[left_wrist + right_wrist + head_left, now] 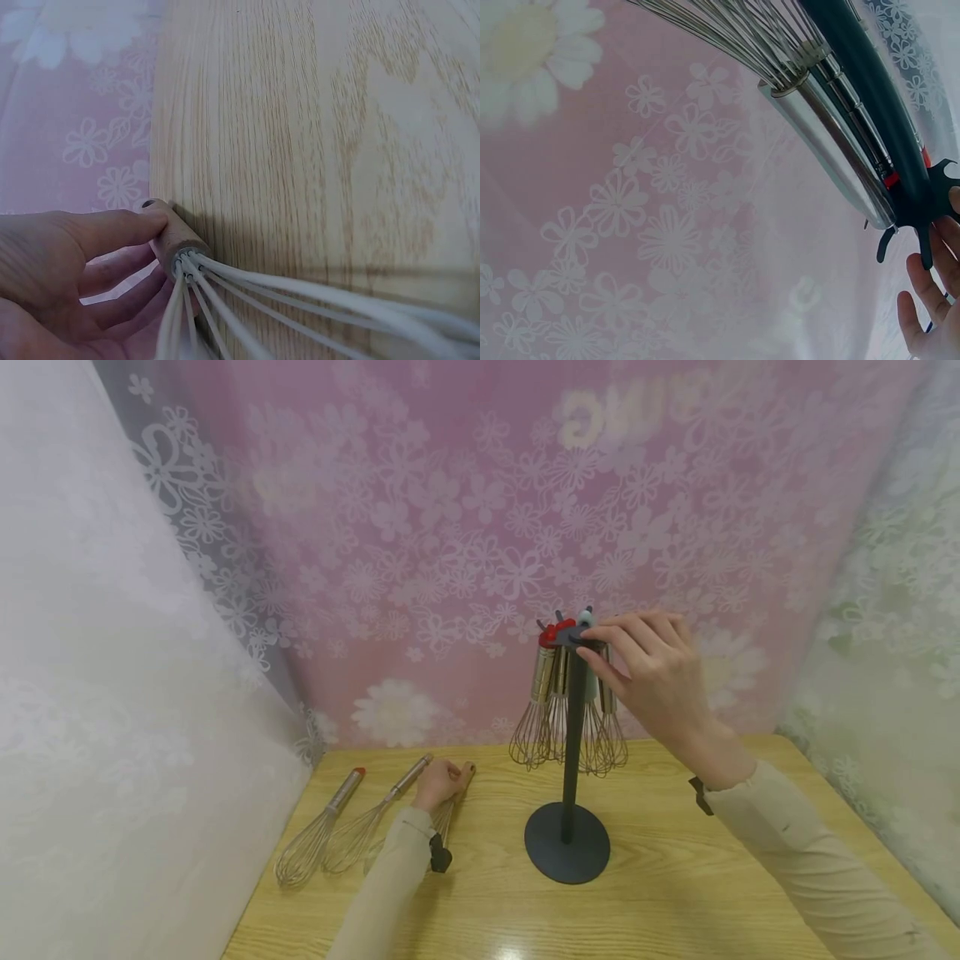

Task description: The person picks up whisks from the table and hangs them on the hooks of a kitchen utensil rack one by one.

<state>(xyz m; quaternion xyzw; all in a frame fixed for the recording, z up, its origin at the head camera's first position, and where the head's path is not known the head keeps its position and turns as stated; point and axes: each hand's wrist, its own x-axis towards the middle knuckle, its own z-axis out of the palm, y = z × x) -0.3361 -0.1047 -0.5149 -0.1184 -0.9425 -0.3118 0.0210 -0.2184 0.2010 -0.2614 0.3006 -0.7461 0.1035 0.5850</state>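
Note:
Near the table's back edge, my left hand (438, 783) pinches the wooden handle of a whisk (178, 234) between thumb and fingers; the whisk's pale wires fan out along the tabletop. My right hand (656, 668) is raised at the top of a dark stand (572, 760), thumb and forefinger pinching its hooked rack (939, 196). Several hanging whisks (534, 735) dangle from the hooks, some with red handle ends, one with a pale blue-green end. In the right wrist view a shiny metal handle (832, 146) hangs beside the post.
Left of my left hand, a red-ended whisk (318, 843) and a metal-handled whisk (367, 827) lie on the wooden table (660, 885). The stand's round base (567, 864) rests on the tabletop. Behind rises a pink flowered curtain (420, 527).

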